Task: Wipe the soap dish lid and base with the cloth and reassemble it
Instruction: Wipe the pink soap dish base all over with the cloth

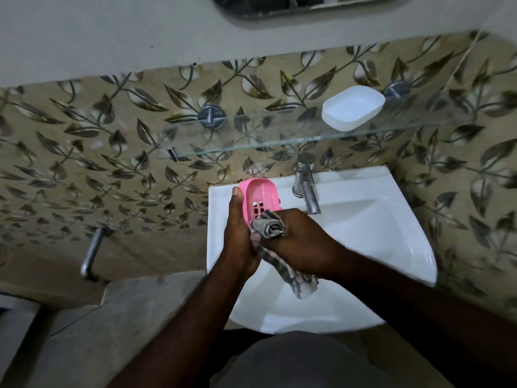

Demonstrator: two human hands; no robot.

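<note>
Bathroom corner with tan leaf-pattern tiles [84,163] all over the wall, and the light is pretty dim. So the pink base [261,196] of the soap dish is held up over the back left edge of the white sink [377,233]. It's tilted so its open inside faces the camera, and you can see the little drain slots in the bottom. The left hand [237,228] grips it from the left side, thumb lying up along the rim, the other fingers gone round the back where I can't see them. The right hand [302,236] has its fingers curled tight round a bunched-up grey striped cloth [270,226]. That wad is pushed against the near end of the base and covers part of the slots. A loose tail of the cloth hangs down between the two wrists over the basin. Just right of the dish stands the chrome tap [306,189], close but not touching. The white lid [353,107] sits by itself, well apart from the base, toward the right end of the glass shelf [251,144] above the sink; can't tell which way up it is. The shelf hangs on round metal brackets [211,114]. The bottom edge of a mirror [302,4] peeks in at the top, and a metal bar [92,253] sticks out of the wall low on the left
</note>
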